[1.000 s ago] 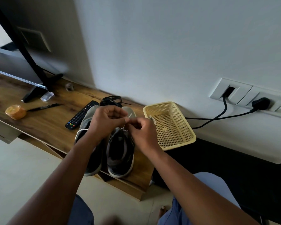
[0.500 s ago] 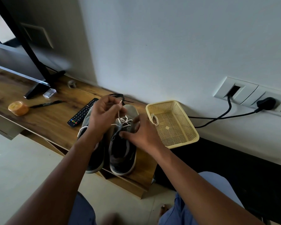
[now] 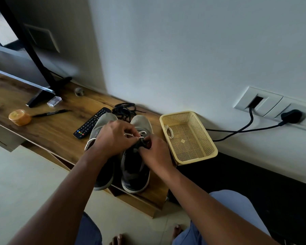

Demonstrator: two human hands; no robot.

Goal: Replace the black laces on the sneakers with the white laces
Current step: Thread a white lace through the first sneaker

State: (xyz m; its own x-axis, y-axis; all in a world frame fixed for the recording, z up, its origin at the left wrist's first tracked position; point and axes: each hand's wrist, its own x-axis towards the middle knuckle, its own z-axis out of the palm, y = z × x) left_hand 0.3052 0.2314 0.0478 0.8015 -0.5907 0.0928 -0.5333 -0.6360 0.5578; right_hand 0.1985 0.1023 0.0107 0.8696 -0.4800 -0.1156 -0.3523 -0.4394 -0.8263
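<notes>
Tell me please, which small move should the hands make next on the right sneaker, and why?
Probably draw the white lace snug through the next eyelet. Both the left hand and the right hand pinch at the tongue of the right sneaker, only its front rows look laced, and the black laces already lie aside.

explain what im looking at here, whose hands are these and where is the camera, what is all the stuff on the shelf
There is no machine: a person wears one camera on the head, looking down at their own two hands. The left hand and right hand work at the right sneaker and pinch a white lace at its eyelets. The left sneaker stands beside it on the wooden shelf. Behind the shoes lie the removed black laces. Beside them are a remote control and a yellow basket with another white lace over its rim. Farther left are a pen and an orange container.
</notes>
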